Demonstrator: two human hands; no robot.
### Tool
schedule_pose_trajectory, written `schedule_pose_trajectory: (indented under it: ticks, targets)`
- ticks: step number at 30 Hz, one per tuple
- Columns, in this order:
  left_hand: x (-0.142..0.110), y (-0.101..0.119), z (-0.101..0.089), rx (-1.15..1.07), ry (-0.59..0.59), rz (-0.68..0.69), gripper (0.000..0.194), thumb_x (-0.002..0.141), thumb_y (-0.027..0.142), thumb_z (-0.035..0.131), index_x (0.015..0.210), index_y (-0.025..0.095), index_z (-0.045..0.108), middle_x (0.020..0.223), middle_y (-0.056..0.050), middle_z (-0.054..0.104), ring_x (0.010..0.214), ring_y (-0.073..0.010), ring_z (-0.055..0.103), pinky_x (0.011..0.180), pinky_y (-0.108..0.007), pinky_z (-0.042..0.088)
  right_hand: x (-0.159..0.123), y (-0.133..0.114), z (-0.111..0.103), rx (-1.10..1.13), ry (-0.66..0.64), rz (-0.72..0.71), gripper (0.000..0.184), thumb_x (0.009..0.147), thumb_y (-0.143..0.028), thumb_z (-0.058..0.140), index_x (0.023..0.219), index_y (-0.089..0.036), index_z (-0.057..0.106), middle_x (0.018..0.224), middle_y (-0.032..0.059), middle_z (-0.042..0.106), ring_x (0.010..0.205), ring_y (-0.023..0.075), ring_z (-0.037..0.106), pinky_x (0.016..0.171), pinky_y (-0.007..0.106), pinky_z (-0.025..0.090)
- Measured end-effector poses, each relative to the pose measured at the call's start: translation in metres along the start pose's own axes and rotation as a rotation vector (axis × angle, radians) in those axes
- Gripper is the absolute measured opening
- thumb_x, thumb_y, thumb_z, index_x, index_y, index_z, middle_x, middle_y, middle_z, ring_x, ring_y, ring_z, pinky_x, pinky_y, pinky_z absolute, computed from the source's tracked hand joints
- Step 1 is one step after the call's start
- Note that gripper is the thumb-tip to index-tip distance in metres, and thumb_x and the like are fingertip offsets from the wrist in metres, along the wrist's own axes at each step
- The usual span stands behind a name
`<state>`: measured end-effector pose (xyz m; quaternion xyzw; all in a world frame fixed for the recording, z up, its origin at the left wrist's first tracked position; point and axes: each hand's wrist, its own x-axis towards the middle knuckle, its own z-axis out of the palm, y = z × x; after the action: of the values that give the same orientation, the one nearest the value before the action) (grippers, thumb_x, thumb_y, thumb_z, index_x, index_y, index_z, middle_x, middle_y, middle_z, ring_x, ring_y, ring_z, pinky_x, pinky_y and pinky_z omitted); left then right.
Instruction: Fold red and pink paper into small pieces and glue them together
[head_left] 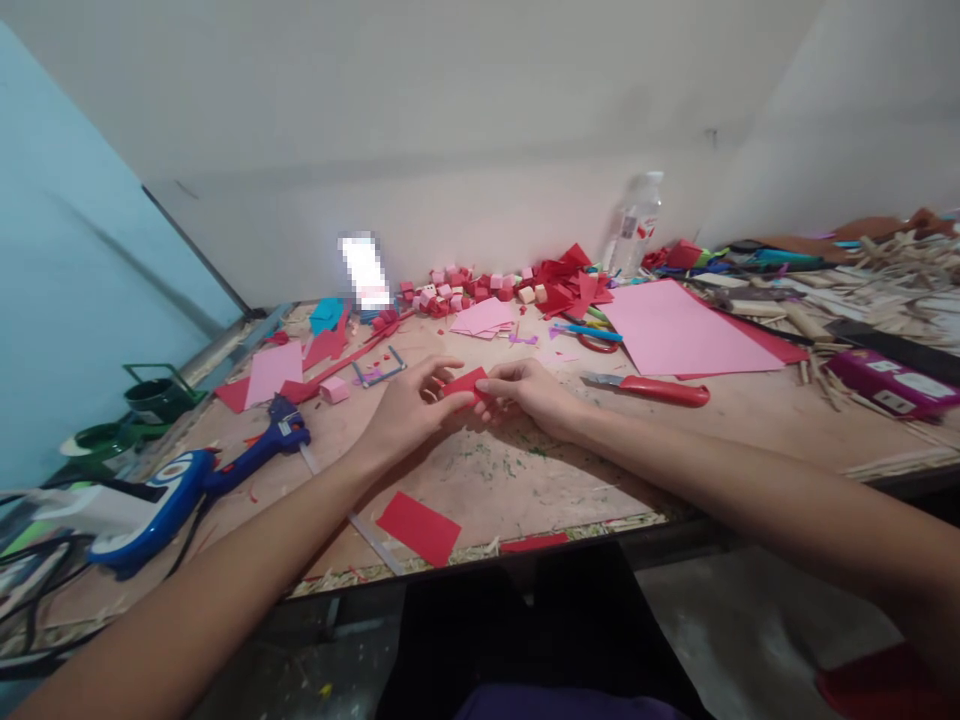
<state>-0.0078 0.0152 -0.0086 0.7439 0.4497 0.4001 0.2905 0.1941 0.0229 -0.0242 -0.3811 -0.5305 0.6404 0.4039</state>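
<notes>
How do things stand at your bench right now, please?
Left hand, right hand: both on small red paper piece. Red-handled knife right of right hand. Blue glue gun left of left hand.

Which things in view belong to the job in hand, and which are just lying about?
Likely the job's:
small red paper piece, pinched by the right hand, touched by the left hand
flat red paper rectangle

Probably just lying about:
clear plastic bottle
purple rectangular pack
pale wooden strips
</notes>
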Motion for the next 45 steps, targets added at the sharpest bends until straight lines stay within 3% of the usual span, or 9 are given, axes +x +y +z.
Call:
schedule_pose_trajectory:
  ticks: [3,8,16,21,28,31,35,39,45]
  targets:
    - [-0.001,0.002,-0.004,0.155,-0.005,0.088,0.036,0.084,0.042,0.075,0.114,0.022,0.075,0.102,-0.006,0.077,0.083,-0.0210,0.069,0.075,-0.032,0.053,0.000,-0.001,0.000,0.001,0.007,0.010,0.019,0.084,-0.030,0.079,0.076,-0.013,0.073,0.071,0.0077,0.075,0.059,0.0135,0.069,0.058,0.023,0.056]
    - [-0.003,0.006,-0.006,0.164,-0.001,0.062,0.025,0.091,0.038,0.066,0.104,0.020,0.078,0.104,-0.008,0.080,0.091,-0.0234,0.073,0.083,-0.033,0.054,-0.002,-0.001,0.000,-0.019,0.006,-0.008,0.020,0.082,-0.032,0.081,0.077,-0.014,0.074,0.072,0.0080,0.075,0.062,0.0145,0.069,0.059,0.024,0.056]
    - [-0.006,0.016,-0.001,-0.118,0.050,-0.098,0.030,0.094,0.039,0.059,0.077,0.017,0.071,0.073,-0.003,0.069,0.062,-0.0175,0.063,0.054,-0.026,0.047,-0.002,-0.001,-0.001,-0.060,-0.021,-0.020,0.018,0.077,-0.031,0.083,0.077,-0.015,0.075,0.071,0.0062,0.075,0.063,0.0143,0.068,0.059,0.024,0.054]
    - [-0.005,0.015,0.003,-0.191,0.092,-0.130,0.027,0.091,0.036,0.062,0.074,0.016,0.069,0.071,-0.002,0.066,0.062,-0.0155,0.058,0.053,-0.024,0.044,-0.003,-0.003,0.000,-0.099,-0.042,-0.017,0.016,0.076,-0.028,0.082,0.074,-0.014,0.074,0.072,0.0065,0.075,0.063,0.0143,0.067,0.062,0.025,0.055]
    - [-0.003,0.006,0.002,-0.105,-0.018,-0.055,0.031,0.093,0.039,0.062,0.074,0.016,0.071,0.074,-0.002,0.068,0.069,-0.0156,0.058,0.061,-0.024,0.044,-0.005,-0.003,0.002,-0.090,-0.039,-0.052,0.025,0.077,-0.038,0.083,0.080,-0.014,0.077,0.073,0.0039,0.071,0.060,0.0124,0.059,0.056,0.025,0.047]
    - [-0.003,0.007,0.002,-0.085,-0.036,-0.046,0.029,0.094,0.043,0.061,0.087,0.018,0.074,0.086,-0.004,0.073,0.078,-0.0186,0.064,0.069,-0.027,0.049,-0.003,-0.001,0.001,-0.110,0.000,-0.068,0.026,0.076,-0.038,0.083,0.074,-0.014,0.075,0.066,0.0017,0.066,0.055,0.0105,0.052,0.053,0.025,0.042]
    - [-0.003,0.006,-0.004,-0.044,0.083,0.060,0.027,0.095,0.040,0.059,0.112,0.021,0.067,0.117,-0.009,0.069,0.099,-0.0231,0.067,0.087,-0.035,0.054,0.000,0.002,-0.001,-0.038,0.069,-0.085,0.026,0.077,-0.039,0.082,0.074,-0.015,0.074,0.065,0.0008,0.066,0.057,0.0116,0.055,0.053,0.024,0.043]
    - [-0.006,0.002,-0.009,-0.014,0.060,0.373,0.031,0.082,0.024,0.067,0.112,0.025,0.058,0.147,-0.012,0.049,0.135,-0.0300,0.051,0.107,-0.047,0.048,0.000,0.001,-0.001,0.025,0.107,-0.103,0.027,0.079,-0.038,0.082,0.067,-0.017,0.070,0.063,0.0007,0.066,0.055,0.0121,0.058,0.052,0.024,0.047]
    - [-0.011,0.006,-0.003,0.110,-0.059,0.319,0.007,0.086,0.025,0.075,0.092,0.025,0.071,0.159,-0.007,0.039,0.146,-0.0343,0.040,0.112,-0.058,0.046,-0.001,0.001,-0.001,0.111,0.053,-0.065,0.024,0.077,-0.038,0.084,0.081,-0.015,0.077,0.073,0.0061,0.076,0.063,0.0159,0.069,0.062,0.028,0.057]
